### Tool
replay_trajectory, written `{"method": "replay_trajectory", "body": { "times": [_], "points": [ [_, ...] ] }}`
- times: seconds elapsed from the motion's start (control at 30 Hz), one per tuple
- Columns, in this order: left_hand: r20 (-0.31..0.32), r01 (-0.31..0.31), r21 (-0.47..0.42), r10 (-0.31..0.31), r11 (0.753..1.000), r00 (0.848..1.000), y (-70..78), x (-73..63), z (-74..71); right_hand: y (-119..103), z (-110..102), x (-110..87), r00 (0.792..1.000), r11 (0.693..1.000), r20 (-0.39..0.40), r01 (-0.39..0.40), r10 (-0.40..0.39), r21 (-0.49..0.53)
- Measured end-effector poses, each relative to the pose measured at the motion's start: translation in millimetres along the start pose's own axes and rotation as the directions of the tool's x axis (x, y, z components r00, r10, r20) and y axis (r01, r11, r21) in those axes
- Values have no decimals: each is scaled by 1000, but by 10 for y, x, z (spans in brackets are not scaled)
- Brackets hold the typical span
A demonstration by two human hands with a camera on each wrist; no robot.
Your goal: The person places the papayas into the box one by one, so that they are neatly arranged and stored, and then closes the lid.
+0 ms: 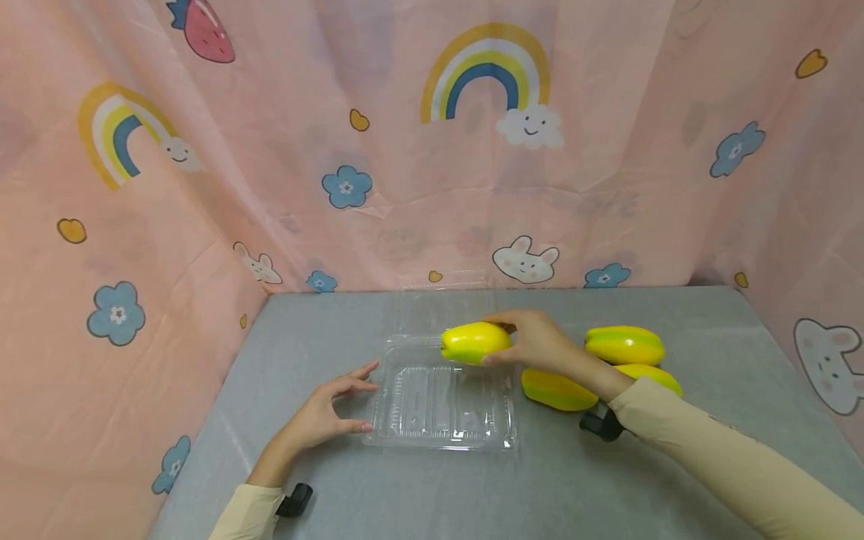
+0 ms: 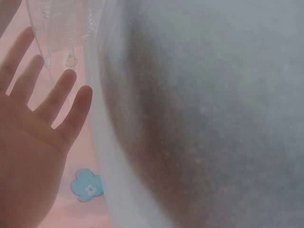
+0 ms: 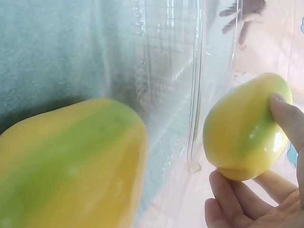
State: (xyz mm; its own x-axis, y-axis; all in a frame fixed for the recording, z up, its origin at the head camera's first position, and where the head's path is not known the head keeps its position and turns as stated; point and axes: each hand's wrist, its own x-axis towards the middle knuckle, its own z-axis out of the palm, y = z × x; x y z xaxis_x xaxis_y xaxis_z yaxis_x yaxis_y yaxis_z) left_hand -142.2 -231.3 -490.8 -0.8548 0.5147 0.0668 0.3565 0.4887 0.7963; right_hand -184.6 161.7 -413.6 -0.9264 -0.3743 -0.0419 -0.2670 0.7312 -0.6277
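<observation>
My right hand (image 1: 540, 345) holds a yellow-green papaya (image 1: 472, 343) by its right end, above the back part of a clear plastic clamshell box (image 1: 442, 405). In the right wrist view, the thumb lies on one side of this papaya (image 3: 247, 128) and the fingertips on the other. The box lies with its lid (image 1: 439, 311) folded back. At the box's left side is my left hand (image 1: 324, 412), its fingers spread and nothing in its grasp; whether the fingertips touch the wall I cannot tell. The left wrist view shows the spread fingers (image 2: 57, 97) near clear plastic.
Right of the box, a papaya (image 1: 556, 390) lies on the grey table (image 1: 432, 495), partly under my right forearm. Two more papayas, one behind (image 1: 624, 345) and one half hidden by the arm (image 1: 651, 375), lie farther right. A pink printed curtain (image 1: 405, 225) encloses the back and sides.
</observation>
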Motion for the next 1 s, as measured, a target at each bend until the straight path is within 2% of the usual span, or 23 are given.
{"method": "replay_trajectory", "body": {
  "times": [0.17,0.67,1.0],
  "points": [
    [2,-3,-11,3,1000,1000,2,3,8,-37,38,41,1000,1000,7,-29,29,11],
    [-4,0,-1,0,1000,1000,21,-13,11,-255,119,162,997,999,66,-41,39,28],
    [-4,11,-8,-11,1000,1000,45,0,20,-323,253,274,996,998,83,-44,39,51]
  ]
}}
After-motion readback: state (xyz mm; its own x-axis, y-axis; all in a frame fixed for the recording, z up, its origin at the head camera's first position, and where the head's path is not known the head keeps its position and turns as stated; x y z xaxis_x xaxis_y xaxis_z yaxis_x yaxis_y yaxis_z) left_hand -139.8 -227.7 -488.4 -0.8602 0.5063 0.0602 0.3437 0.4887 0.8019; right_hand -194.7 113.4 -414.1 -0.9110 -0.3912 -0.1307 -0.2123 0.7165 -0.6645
